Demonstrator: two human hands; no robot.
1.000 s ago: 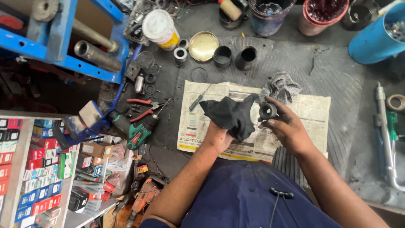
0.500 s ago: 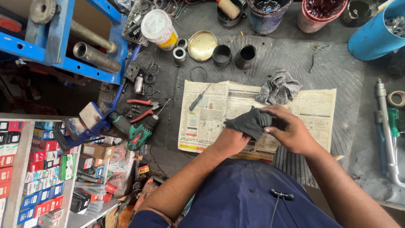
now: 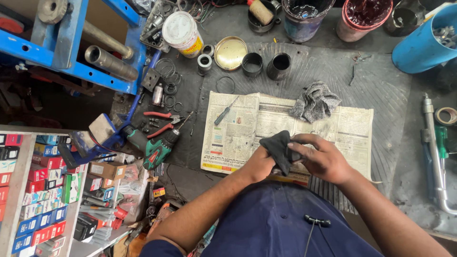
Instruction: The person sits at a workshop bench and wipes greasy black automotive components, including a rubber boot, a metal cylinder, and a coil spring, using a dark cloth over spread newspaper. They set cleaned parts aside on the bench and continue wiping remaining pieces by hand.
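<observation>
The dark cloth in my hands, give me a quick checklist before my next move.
1. Dark cloth held by both hands: ok.
2. Left hand under the cloth, right hand closed over it: ok.
3. Part wrapped inside the cloth: cannot tell, hidden.
4. Spread newspaper beneath the hands: ok.
5. Crumpled grey rag lying on the newspaper, apart from the hands: ok.

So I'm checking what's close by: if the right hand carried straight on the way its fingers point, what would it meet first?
The right hand points left, so it would first meet the dark cloth it already grips, then likely the left hand behind it.
</observation>
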